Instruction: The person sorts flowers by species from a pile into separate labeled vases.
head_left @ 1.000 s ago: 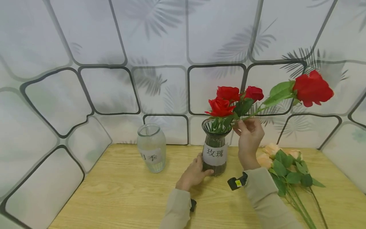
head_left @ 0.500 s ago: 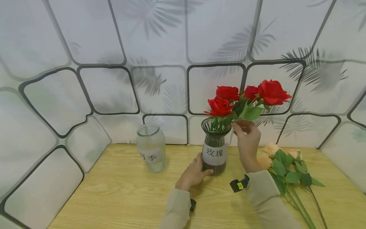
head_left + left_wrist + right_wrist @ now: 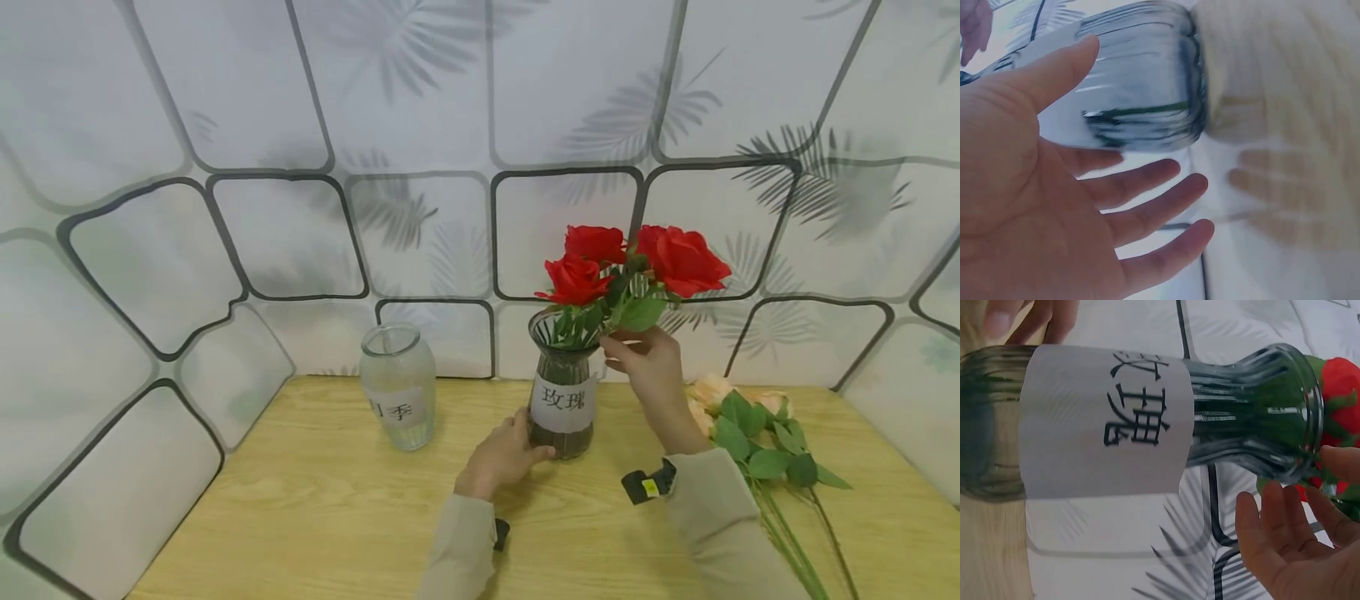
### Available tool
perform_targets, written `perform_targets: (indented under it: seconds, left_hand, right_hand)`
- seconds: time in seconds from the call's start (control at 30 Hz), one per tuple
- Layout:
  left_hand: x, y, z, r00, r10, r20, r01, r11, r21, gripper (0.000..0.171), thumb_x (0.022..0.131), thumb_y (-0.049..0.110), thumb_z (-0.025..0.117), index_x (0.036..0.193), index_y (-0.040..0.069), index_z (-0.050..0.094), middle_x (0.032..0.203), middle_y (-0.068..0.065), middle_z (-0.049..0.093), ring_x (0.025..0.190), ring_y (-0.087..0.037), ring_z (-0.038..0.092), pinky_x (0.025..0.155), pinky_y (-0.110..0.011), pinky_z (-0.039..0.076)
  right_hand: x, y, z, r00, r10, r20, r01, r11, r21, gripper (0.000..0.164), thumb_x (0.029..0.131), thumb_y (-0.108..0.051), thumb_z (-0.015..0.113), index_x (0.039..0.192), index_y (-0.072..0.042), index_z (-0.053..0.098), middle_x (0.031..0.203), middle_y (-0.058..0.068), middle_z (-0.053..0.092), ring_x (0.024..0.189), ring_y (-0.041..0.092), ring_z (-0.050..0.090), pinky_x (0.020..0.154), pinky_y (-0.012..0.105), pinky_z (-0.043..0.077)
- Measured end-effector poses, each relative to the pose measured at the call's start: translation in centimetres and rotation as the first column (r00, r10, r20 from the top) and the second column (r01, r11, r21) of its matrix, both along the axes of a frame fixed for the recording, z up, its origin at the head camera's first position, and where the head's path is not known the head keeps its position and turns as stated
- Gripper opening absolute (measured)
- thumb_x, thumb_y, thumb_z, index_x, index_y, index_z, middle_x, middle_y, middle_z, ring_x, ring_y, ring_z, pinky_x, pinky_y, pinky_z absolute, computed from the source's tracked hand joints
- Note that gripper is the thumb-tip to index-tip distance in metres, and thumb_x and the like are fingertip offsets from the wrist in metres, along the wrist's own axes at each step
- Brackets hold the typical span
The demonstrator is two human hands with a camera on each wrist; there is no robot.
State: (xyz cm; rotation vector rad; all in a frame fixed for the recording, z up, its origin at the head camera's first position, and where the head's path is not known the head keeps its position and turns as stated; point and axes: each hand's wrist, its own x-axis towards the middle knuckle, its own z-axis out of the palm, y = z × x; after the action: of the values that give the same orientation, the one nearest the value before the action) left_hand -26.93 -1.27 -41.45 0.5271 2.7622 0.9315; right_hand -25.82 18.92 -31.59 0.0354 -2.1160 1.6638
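Note:
A dark ribbed glass vase (image 3: pixel 564 367) with a white label (image 3: pixel 1107 425) stands upright on the table. Several red roses (image 3: pixel 576 281) are in it, their heads above the rim. At the vase's lower left side is my left hand (image 3: pixel 498 458), thumb in front; in the left wrist view its fingers (image 3: pixel 1160 219) are spread and nearly straight. My right hand (image 3: pixel 651 367) is at the right of the rim and pinches the stem of a large red rose (image 3: pixel 688 262), which leans right. The rose's lower stem is hidden among the others.
A clear glass vase (image 3: pixel 397 367), also labelled, stands to the left. Several peach-coloured flowers (image 3: pixel 711 390) with green leaves and long stems lie on the wooden table (image 3: pixel 315 508) at the right. A patterned cloth (image 3: pixel 420 100) hangs behind.
The right hand has brought the large rose left and lower, from far out at the right to beside the other roses. The left hand stays at the vase's base.

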Motion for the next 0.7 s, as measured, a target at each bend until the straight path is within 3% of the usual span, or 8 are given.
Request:
perform_targets:
  seconds: [0.17,0.37,0.63,0.7]
  left_hand:
    - [0.9,-1.6,1.3,0.995,0.003,-0.102,-0.012,0.996,-0.091,0.064,0.101,0.040,0.064,0.148,0.001,0.047,0.144,-0.023,0.052,0.128,-0.041,0.054,0.101,-0.056,0.047]
    - [2.2,-4.1,2.7,0.971,-0.010,-0.238,-0.006,0.998,-0.067,0.053,0.100,0.033,0.066,0.141,0.001,0.055,0.138,-0.022,0.057,0.121,-0.042,0.059,0.099,-0.055,0.050]
    - [4.0,-8.3,3.8,0.924,-0.011,-0.382,-0.011,0.998,-0.054,0.044,0.101,0.027,0.067,0.134,-0.002,0.060,0.130,-0.022,0.061,0.113,-0.038,0.063,0.092,-0.050,0.054]
    - [4.4,-9.4,4.0,0.899,0.005,-0.437,-0.037,0.997,-0.064,0.042,0.100,0.026,0.068,0.130,-0.002,0.062,0.126,-0.020,0.063,0.111,-0.037,0.064,0.090,-0.049,0.055]
  right_hand:
    - [1.0,1.7,-0.4,0.999,0.034,0.029,-0.034,0.999,0.004,0.028,0.100,-0.007,0.064,0.120,0.012,0.057,0.105,0.007,0.065,0.080,-0.002,0.065,0.076,0.019,0.058]
    - [2.2,4.0,-1.5,0.997,0.036,0.075,-0.041,0.997,0.066,0.031,0.101,-0.008,0.062,0.124,0.013,0.056,0.101,-0.001,0.064,0.080,-0.002,0.063,0.074,0.020,0.058]
    - [3.8,6.8,-2.7,0.990,0.032,0.137,-0.062,0.973,0.224,0.035,0.104,-0.015,0.059,0.124,0.014,0.056,0.114,0.017,0.064,0.083,-0.007,0.059,0.073,0.019,0.057]
    - [4.2,7.5,-2.9,0.990,0.018,0.142,-0.054,0.966,0.254,0.036,0.104,-0.016,0.059,0.124,0.014,0.057,0.116,0.020,0.063,0.083,-0.009,0.058,0.071,0.018,0.057]
